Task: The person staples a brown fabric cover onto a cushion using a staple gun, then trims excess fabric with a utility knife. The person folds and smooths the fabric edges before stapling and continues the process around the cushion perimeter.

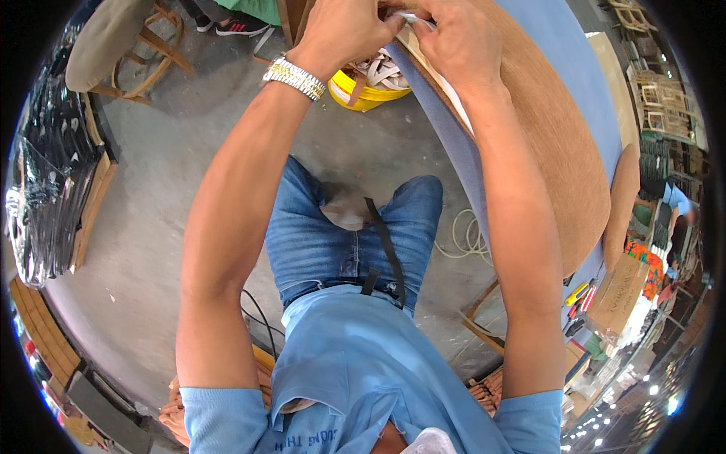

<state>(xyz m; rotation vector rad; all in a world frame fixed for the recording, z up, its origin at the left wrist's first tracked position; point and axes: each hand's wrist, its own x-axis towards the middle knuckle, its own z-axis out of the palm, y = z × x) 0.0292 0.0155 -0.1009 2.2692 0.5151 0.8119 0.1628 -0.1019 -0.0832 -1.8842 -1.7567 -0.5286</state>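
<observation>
A long brown fabric-covered panel (556,129) with a rounded end lies on a blue-covered work table (467,163). A white strip (458,108) runs along its near left edge. At the top of the view both my hands meet on this edge. My left hand (344,32), with a metal watch (295,78) at its wrist, is closed, thumb and fingers pinched at the strip's far part. Close beside it on the right, my right hand (463,47) is also closed, its bent fingers pinching the strip. The fingertips are partly cut off by the picture's upper edge.
Below my hands stands a yellow basket (363,98) of pale fabric scraps. A padded chair (110,45) is at the upper left, a plastic-wrapped dark stack (57,166) at the left. A cardboard box (616,295) and hand tools (578,296) are at the right. A coiled hose (463,236) lies below the table.
</observation>
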